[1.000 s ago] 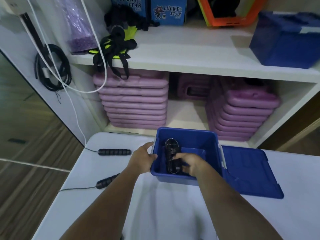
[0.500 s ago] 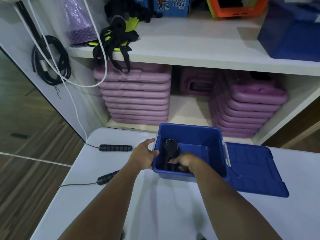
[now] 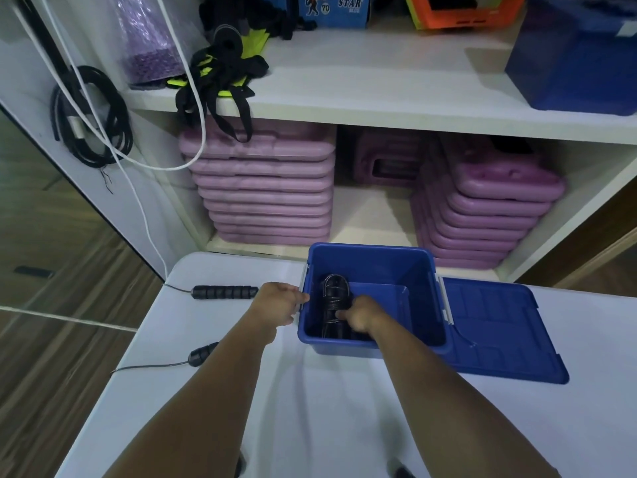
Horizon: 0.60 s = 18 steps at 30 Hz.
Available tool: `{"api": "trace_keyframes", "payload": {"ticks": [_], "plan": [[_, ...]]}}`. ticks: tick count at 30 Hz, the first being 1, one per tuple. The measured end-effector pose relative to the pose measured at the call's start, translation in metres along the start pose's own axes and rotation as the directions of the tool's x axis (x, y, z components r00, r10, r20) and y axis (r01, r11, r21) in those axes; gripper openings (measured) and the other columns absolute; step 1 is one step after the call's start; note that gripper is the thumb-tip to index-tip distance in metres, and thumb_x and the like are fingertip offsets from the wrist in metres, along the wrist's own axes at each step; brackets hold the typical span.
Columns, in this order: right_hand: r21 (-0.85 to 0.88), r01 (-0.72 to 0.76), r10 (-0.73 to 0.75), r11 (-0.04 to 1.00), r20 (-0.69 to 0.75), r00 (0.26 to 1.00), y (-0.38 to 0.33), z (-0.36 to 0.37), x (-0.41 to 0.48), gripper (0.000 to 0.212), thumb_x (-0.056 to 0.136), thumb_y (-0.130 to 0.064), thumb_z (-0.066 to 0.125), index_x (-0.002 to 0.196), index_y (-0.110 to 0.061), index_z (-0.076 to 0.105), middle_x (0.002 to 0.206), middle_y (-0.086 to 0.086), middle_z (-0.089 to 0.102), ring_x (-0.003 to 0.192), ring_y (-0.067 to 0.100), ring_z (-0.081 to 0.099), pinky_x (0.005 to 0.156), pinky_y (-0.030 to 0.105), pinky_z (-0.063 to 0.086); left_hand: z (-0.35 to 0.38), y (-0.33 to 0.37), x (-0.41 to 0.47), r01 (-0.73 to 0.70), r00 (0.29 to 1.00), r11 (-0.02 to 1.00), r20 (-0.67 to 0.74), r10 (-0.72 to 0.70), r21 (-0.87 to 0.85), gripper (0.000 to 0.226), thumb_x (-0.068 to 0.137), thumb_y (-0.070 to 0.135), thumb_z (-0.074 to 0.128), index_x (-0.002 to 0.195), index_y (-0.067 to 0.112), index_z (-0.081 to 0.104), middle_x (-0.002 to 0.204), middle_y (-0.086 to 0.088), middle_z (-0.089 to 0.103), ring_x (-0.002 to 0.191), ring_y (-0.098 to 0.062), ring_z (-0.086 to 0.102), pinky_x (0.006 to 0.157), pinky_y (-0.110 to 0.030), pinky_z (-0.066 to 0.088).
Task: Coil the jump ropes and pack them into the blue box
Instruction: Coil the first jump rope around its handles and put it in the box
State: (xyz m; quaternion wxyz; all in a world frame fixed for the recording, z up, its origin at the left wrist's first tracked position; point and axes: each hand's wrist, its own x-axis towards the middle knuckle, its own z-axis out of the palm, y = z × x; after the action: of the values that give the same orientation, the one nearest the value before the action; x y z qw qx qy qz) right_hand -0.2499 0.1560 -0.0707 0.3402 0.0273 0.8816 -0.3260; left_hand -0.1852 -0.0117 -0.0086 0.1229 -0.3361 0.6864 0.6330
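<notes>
- Blue box [image 3: 379, 267]: stands open on the white table [image 3: 310, 426], at its far edge, close to the shelf unit [image 3: 396, 98]
- Lid [image 3: 499, 332]: lies flat on the table to the right of the box, its near-left corner touching the box's right wall
- Coiled jump rope [image 3: 333, 294]: black, inside the box against the left wall, the loop standing roughly upright; its lower part is hidden by the hand and the box's front wall
- Right hand [image 3: 361, 313]: reaches down into the box, thumb laid against the coil and fingers curled downward round it; the fingertips are hidden beneath the hand
- Left hand [image 3: 275, 303]: grips the box's left rim, thumb hooked at the top edge, remaining fingers curled against the outer wall
- Second jump rope: uncoiled on the table left of the box; one black ribbed handle [image 3: 224, 292] lies just beside the left hand, the other handle [image 3: 202, 353] lies nearer, partly hidden by the left forearm; a thin cable leaves each handle toward the table's left edge
- Lower shelf: two stacks of purple boards [image 3: 265, 188], left and right, with a purple item between them farther back
- Upper shelf: black and yellow straps [image 3: 220, 74] hanging over the edge, a second blue container [image 3: 579, 56] at right, an orange crate [image 3: 462, 15] behind
- Side panel of the unit: a black cable bundle [image 3: 93, 115] hangs there, crossed by a white cord [image 3: 165, 166]
</notes>
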Motion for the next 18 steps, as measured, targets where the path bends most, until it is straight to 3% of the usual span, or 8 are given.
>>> {"api": "trace_keyframes", "payload": {"ticks": [3, 6, 10, 12, 18], "plan": [[-0.002, -0.001, 0.001, 1.0, -0.028, 1.0, 0.0008, -0.0006, 0.0007, 0.028, 0.089, -0.028, 0.069, 0.111, -0.01, 0.065, 0.107, 0.01, 0.07, 0.095, 0.026, 0.065, 0.084, 0.035, 0.052, 0.0039, -0.003, -0.001, -0.034, 0.999, 0.999, 0.011, 0.034, -0.019, 0.016, 0.092, 0.002, 0.065, 0.078, 0.01, 0.06, 0.085, -0.013, 0.062, 0.075, -0.025, 0.059, 0.071, -0.029, 0.054], [-0.012, 0.002, -0.003, 1.0, -0.048, 0.999, 0.0007, -0.0003, 0.0004, 0.033, 0.087, -0.029, 0.072, 0.113, -0.013, 0.062, 0.108, 0.009, 0.07, 0.094, 0.025, 0.065, 0.083, 0.034, 0.053, 0.0044, -0.006, -0.0012, -0.073, 0.997, 0.997, 0.02, 0.073, 0.001, 0.016, 0.095, 0.003, 0.061, 0.079, 0.007, 0.06, 0.081, -0.011, 0.062, 0.072, -0.022, 0.061, 0.068, -0.03, 0.058], [-0.04, 0.013, -0.015, 0.999, -0.054, 0.998, -0.0001, -0.0008, -0.0005, 0.033, 0.087, -0.03, 0.072, 0.114, -0.012, 0.063, 0.11, 0.009, 0.07, 0.095, 0.025, 0.065, 0.08, 0.032, 0.049, 0.0037, -0.0081, 0.0019, -0.094, 0.995, 0.995, 0.035, 0.093, 0.026, 0.007, 0.094, 0.003, 0.059, 0.091, 0.0, 0.064, 0.077, -0.009, 0.063, 0.07, -0.022, 0.063, 0.066, -0.03, 0.061], [-0.047, 0.026, -0.028, 0.999, -0.049, 0.998, -0.0002, -0.0006, -0.0009, 0.031, 0.089, -0.029, 0.07, 0.114, -0.012, 0.063, 0.11, 0.009, 0.069, 0.096, 0.026, 0.064, 0.081, 0.032, 0.049, 0.0036, -0.0068, 0.0021, -0.08, 0.996, 0.997, 0.04, 0.079, 0.014, 0.014, 0.091, 0.004, 0.057, 0.101, -0.001, 0.066, 0.079, -0.01, 0.065, 0.069, -0.022, 0.062, 0.062, -0.029, 0.059], [-0.015, 0.04, -0.041, 0.999, -0.049, 0.998, 0.0001, 0.0, -0.0009, 0.027, 0.09, -0.025, 0.069, 0.113, -0.011, 0.064, 0.11, 0.01, 0.07, 0.097, 0.026, 0.065, 0.08, 0.031, 0.048, -0.0005, 0.0007, 0.0057, -0.015, 0.999, 1.0, 0.031, 0.015, -0.007, 0.024, 0.097, 0.007, 0.049, 0.106, -0.002, 0.069, 0.109, -0.023, 0.07, 0.092, -0.032, 0.07, 0.062, -0.027, 0.059]]}}
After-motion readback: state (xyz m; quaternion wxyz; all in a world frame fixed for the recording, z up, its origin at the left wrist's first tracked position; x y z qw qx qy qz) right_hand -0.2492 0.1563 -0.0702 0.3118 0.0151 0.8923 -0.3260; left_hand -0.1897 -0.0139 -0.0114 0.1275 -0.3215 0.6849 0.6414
